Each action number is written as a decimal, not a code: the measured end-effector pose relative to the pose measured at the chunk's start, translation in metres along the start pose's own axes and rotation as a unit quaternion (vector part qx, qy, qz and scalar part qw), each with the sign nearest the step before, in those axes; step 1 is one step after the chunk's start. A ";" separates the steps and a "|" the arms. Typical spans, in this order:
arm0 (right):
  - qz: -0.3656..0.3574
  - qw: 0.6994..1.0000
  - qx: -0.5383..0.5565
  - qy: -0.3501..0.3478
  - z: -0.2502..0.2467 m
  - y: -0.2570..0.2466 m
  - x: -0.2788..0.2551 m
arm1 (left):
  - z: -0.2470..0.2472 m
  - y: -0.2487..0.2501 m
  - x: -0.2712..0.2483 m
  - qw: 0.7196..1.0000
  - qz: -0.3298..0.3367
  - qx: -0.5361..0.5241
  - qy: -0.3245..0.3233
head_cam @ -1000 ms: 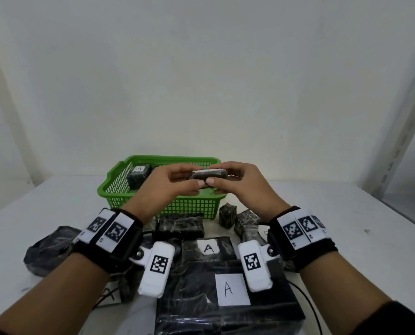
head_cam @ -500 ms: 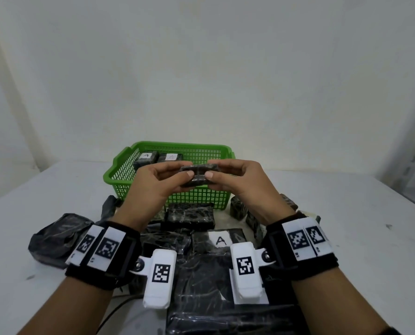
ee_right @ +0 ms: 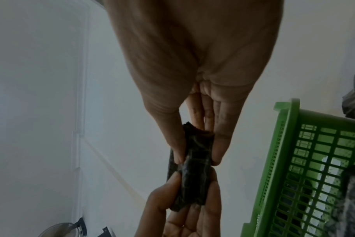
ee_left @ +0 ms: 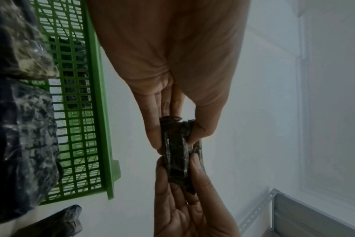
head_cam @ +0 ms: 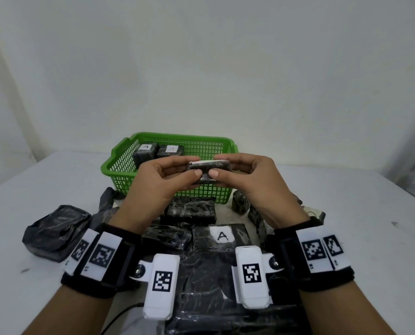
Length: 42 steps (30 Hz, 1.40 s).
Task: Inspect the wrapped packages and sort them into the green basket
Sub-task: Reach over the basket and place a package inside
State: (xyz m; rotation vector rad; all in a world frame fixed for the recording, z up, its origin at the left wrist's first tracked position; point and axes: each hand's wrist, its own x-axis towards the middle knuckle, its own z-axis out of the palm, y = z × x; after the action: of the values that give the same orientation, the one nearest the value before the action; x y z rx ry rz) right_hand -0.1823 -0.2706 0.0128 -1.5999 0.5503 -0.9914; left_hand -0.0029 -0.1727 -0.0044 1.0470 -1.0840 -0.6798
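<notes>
Small wrapped package (head_cam: 207,169) pinched from both ends, left hand (head_cam: 163,180) and right hand (head_cam: 247,177) each gripping with thumb and fingertips. Held up just nearer than the green basket (head_cam: 129,153), white label edge upward, probably for inspection before dropping in.

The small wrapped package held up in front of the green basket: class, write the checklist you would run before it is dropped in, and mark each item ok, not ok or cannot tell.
1. Small wrapped package held securely: ok; the left hand and right hand pinch its two ends.
2. Label letter read: cannot tell; only a white edge shows on its top.
3. Wrap intact: cannot tell; the wrist views are too dim.
4. Green basket within reach: ok; it sits just beyond the hands.
5. Room in the basket: ok; two packages marked A lie at its back left, and the right part looks free.
</notes>
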 end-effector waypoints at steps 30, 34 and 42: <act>0.057 0.993 0.096 -0.035 0.009 0.001 -0.010 | -0.006 0.006 -0.009 0.991 0.095 0.066 -0.062; 0.076 0.986 0.147 -0.039 0.006 -0.005 -0.010 | -0.009 0.008 -0.009 0.991 0.114 0.064 -0.040; 0.043 0.996 0.070 -0.016 0.013 -0.003 -0.012 | -0.003 0.009 -0.012 0.988 0.112 0.076 -0.074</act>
State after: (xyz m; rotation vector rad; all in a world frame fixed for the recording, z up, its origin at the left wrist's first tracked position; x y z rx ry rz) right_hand -0.1782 -0.2533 0.0116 -1.4541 0.5123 -0.9178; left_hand -0.0044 -0.1578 -0.0006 0.9972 -1.3774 -0.5048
